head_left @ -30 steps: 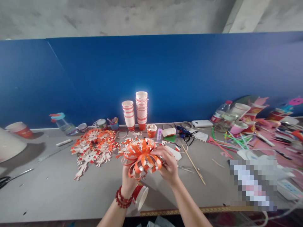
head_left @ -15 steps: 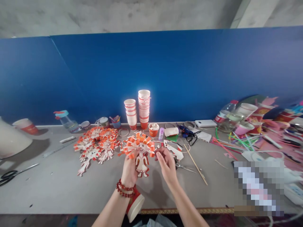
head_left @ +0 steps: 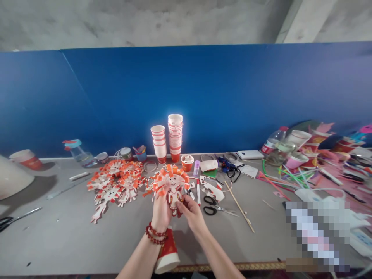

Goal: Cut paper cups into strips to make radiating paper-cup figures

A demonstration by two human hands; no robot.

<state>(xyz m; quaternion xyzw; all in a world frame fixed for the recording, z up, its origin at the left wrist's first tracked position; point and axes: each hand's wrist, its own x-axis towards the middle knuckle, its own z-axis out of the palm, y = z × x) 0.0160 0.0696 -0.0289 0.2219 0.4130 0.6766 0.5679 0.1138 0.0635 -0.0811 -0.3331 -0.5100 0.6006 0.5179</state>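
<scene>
Paper figure [head_left: 174, 190] is clasped at its fringe [head_left: 173, 170] by left hand [head_left: 161, 213] and skirt [head_left: 173, 203] by right hand [head_left: 191, 214], presumably for steadiness.

Glare whitens the cup stacks [head_left: 175, 141] (one lower-right patch is pixelated).

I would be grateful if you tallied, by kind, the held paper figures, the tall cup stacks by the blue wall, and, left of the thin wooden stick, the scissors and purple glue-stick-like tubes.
Held paper figure: 1
Tall cup stacks: 2
Scissors: 2
Purple tube: 1
Total: 6
</scene>
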